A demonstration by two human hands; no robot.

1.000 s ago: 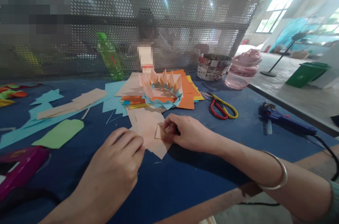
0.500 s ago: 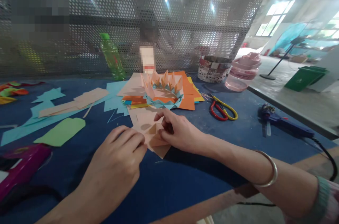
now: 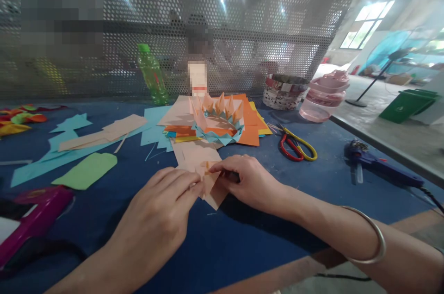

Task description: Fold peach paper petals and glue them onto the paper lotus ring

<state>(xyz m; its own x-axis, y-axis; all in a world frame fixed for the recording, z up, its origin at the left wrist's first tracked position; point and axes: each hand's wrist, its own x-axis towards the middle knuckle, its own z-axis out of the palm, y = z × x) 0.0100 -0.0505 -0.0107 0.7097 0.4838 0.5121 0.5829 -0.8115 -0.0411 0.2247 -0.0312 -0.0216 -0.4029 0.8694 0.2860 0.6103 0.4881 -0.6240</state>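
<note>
1. Pinching with my left hand (image 3: 163, 210), I had thumb and fingers drawn together on the left edge of one folded peach paper (image 3: 208, 184), just in front of me at mid-table.
2. My right hand (image 3: 255, 183) had its forefinger touching that piece from the right, the other fingers curled; I couldn't tell whether the thumb had hold of it. One bangle (image 3: 378, 240) circled that forearm.
3. One flat peach sheet (image 3: 194, 151) reached from beneath it to a stack of coloured paper (image 3: 251, 134).
4. One crown-like ring (image 3: 219, 138), peach points over pale blue, sat on the stack.
5. Two bottles stood farther back: one green bottle (image 3: 152, 76), one pink bottle (image 3: 322, 99). One round basket (image 3: 284, 92) was just beside the pink one.
6. One pair of scissors (image 3: 297, 146), one blue glue gun (image 3: 385, 164) and one light-green cutout (image 3: 86, 171) lay apart.
7. The blue tabletop (image 3: 208, 252) was strewn with thin scraps, its near edge tan.
8. Behind rose a perforated metal screen (image 3: 249, 16); rightward, a grey floor (image 3: 364, 113) ran beneath a bright window (image 3: 367, 24).
</note>
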